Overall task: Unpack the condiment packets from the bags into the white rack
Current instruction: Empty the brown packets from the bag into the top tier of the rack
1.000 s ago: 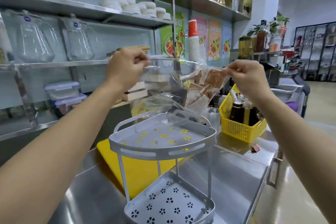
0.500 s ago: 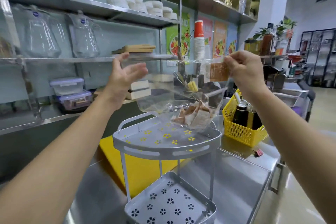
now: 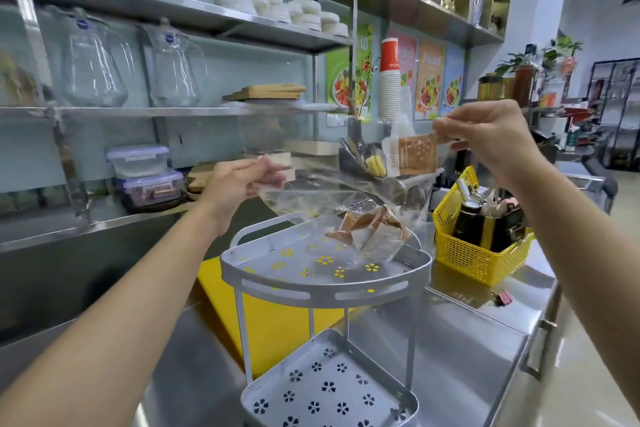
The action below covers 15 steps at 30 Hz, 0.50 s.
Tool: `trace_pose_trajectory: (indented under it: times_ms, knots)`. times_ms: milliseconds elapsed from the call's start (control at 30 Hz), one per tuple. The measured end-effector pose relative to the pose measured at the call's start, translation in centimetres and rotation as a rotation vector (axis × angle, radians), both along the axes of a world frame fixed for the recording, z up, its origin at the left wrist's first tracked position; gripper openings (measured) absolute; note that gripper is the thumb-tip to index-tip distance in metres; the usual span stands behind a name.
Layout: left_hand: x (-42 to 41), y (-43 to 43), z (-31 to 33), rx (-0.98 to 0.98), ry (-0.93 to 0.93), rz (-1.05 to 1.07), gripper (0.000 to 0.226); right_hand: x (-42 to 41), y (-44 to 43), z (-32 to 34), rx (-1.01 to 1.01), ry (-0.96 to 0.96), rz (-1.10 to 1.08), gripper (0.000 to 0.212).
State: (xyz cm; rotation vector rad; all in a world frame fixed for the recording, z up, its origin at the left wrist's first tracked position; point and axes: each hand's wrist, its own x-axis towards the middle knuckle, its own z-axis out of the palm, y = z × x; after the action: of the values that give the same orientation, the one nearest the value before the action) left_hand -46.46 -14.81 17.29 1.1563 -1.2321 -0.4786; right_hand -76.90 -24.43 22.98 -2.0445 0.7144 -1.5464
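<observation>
- white rack (image 3: 325, 282) stands on the steel counter (image 3: 467, 350), two tiers, flower-shaped cutouts in both trays. All places below are relative to it.
- clear bag (image 3: 332, 191) hangs above the rack's top tray, stretched between both hands, mouth side up at the right.
- left hand (image 3: 239, 184): above the rack's left edge, lower than the other hand. Fingers closed in a pinch on the bag's left edge; plastic comes out past the fingertips toward the rack.
- right hand (image 3: 491, 142): above and right of the rack, higher up. Thumb and forefinger pinched on the bag's upper right corner; other fingers curled.
- condiment packets (image 3: 370, 232): brown and white sachets bunched in the bag's lowest corner, right over the back right of the top tray, well below both sets of fingers. Cannot tell whether the bag bottom touches the tray.
- one orange-brown packet (image 3: 417, 152) sits high in the bag, just beside the right fingertips.
- yellow basket (image 3: 474, 256) with bottles stands just right of the rack; yellow board (image 3: 273, 329) lies behind and under it.
</observation>
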Motion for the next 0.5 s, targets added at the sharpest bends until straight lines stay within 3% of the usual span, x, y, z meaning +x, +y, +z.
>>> trace_pose_trajectory:
  times_ms: [67,167,200,367,433,500]
  knots:
    - [0.2,-0.2,0.0,0.038,0.008,0.053,0.023,-0.2,0.1,-0.1,-0.036,-0.009,-0.004,0.01]
    - [0.5,-0.3,-0.7,0.108,0.041,0.065,0.024,0.1,0.5,-0.5,-0.042,0.27,-0.028,0.014]
    - [0.6,-0.3,-0.9,0.119,0.045,0.066,0.024,0.2,0.5,-0.6,-0.058,0.283,-0.046,0.015]
    - [0.5,0.1,-1.1,0.035,-0.02,-0.049,0.019,0.9,-0.8,-1.3,-0.031,-0.068,-0.067,0.017]
    - [0.5,0.2,-1.4,0.112,-0.124,-0.154,0.042,1.2,-1.2,-2.1,0.035,-0.178,-0.049,0.018]
    - [0.2,0.0,-2.2,0.212,-0.234,-0.131,0.041,1.4,-1.3,-3.3,0.096,-0.283,-0.035,0.019]
